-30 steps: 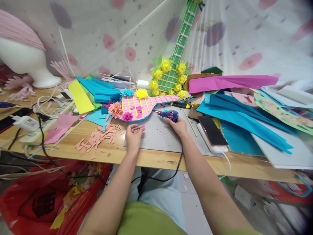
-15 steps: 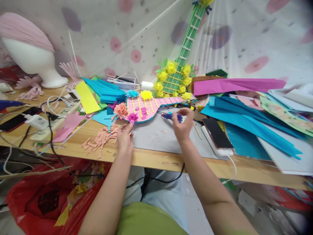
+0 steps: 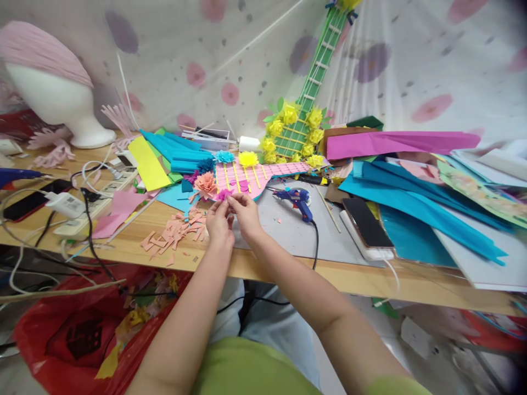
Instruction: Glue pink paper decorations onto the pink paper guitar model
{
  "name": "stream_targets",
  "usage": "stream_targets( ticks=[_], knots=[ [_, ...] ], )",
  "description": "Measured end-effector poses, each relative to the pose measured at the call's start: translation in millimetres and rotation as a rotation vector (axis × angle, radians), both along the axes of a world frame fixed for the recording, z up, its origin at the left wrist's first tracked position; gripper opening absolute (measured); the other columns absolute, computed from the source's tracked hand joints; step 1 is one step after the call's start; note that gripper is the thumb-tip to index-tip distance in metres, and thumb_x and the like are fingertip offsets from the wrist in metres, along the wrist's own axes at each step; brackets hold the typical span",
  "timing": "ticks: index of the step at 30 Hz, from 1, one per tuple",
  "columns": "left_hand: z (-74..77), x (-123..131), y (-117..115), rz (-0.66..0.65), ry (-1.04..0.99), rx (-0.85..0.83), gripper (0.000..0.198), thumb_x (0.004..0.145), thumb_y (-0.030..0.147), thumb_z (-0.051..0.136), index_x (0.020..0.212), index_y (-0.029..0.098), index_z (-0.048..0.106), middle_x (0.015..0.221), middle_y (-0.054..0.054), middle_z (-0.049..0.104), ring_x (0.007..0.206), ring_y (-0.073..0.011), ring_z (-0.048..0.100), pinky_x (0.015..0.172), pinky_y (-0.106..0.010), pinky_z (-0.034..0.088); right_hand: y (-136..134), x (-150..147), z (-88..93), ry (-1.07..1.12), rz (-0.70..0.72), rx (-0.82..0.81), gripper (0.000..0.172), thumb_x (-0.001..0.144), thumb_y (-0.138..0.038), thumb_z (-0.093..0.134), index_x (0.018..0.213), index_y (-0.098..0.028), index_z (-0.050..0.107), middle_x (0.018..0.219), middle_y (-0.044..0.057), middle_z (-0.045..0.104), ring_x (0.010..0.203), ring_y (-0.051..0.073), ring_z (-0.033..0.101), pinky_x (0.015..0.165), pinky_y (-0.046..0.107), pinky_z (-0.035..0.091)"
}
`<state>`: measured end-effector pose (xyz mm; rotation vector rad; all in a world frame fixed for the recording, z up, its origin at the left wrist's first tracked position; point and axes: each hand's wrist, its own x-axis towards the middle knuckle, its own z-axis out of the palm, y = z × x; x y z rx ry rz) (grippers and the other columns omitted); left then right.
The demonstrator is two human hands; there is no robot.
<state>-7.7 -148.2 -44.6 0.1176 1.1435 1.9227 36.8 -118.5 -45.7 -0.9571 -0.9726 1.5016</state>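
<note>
My left hand (image 3: 220, 222) is closed with its fingertips around the base of a magenta paper flower (image 3: 224, 195). My right hand (image 3: 245, 213) has come against it, thumb and finger pinched on the same flower. Just beyond both hands lies a pink paper guitar (image 3: 230, 175) with yellow strips across its strings. A salmon flower (image 3: 205, 185), a blue flower (image 3: 223, 157) and a yellow flower (image 3: 248, 159) sit along its edge. To the right, a blue glue gun (image 3: 297, 201) rests on the grey mat (image 3: 272, 233), its cord running off the table front.
Salmon paper scraps (image 3: 175, 233) lie left of the hands. A phone (image 3: 368, 222) on a white power bank and blue crepe paper (image 3: 424, 203) are on the right. A green guitar (image 3: 308, 93) leans at the back. Below the table edge hangs a red bag (image 3: 45, 334).
My right hand has moved left from beside the glue gun to the magenta flower. The glue gun now lies free on the mat. My left hand has kept hold of the flower.
</note>
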Motion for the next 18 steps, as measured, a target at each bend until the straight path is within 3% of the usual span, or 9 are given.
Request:
stream_targets(
  ticks=[3,5,7,9,13,18],
  knots=[
    [-5.6,-17,4,-0.038,0.46,0.029,0.033,0.066,0.02,0.068,0.094,0.021,0.05,0.089,-0.003,0.063,0.073,-0.0122,0.061,0.06,-0.023,0.044,8,13,10.1,-0.047,0.007,-0.063,0.01,0.074,-0.02,0.061,0.073,-0.018,0.052,0.064,-0.007,0.055,0.057,0.006,0.054,0.06,0.02,0.044],
    [-7.4,-35,9,-0.09,0.997,0.025,0.045,0.062,0.019,0.071,0.102,0.022,0.05,0.103,-0.007,0.062,0.095,-0.02,0.06,0.078,-0.033,0.048,14,27,18.3,-0.138,0.074,-0.113,0.011,0.076,-0.014,0.06,0.071,-0.017,0.051,0.06,-0.006,0.055,0.053,0.005,0.054,0.057,0.019,0.043],
    [-7.2,-53,17,-0.178,1.485,-0.028,0.058,0.059,0.019,0.074,0.111,0.022,0.049,0.119,-0.011,0.056,0.117,-0.028,0.049,0.097,-0.043,0.041,21,39,24.7,-0.251,0.151,-0.146,0.015,0.075,-0.009,0.063,0.07,-0.016,0.051,0.057,-0.006,0.055,0.049,0.005,0.053,0.055,0.019,0.044],
    [-5.1,-69,27,-0.269,1.777,-0.059,0.064,0.061,0.021,0.074,0.119,0.02,0.047,0.127,-0.013,0.05,0.124,-0.0316,0.042,0.104,-0.048,0.034,26,46,27.7,-0.361,0.207,-0.159,0.019,0.072,-0.006,0.067,0.072,-0.016,0.051,0.055,-0.006,0.055,0.046,0.006,0.051,0.052,0.02,0.045],
    [0.5,-86,46,-0.382,1.993,-0.039,0.059,0.068,0.026,0.07,0.122,0.018,0.047,0.126,-0.014,0.05,0.122,-0.0319,0.043,0.103,-0.047,0.033,32,43,25.8,-0.548,0.287,-0.159,0.029,0.071,-0.006,0.07,0.085,-0.017,0.047,0.052,-0.006,0.055,0.044,0.007,0.051,0.047,0.019,0.044],
    [2.2,-95,56,-0.458,1.99,0.031,0.055,0.069,0.027,0.067,0.119,0.02,0.047,0.117,-0.011,0.057,0.112,-0.0288,0.05,0.098,-0.045,0.037,42,29,23.2,-0.712,0.375,-0.097,0.037,0.075,-0.004,0.063,0.103,-0.016,0.042,0.05,-0.007,0.054,0.045,0.011,0.053,0.043,0.019,0.043]
  ],
)
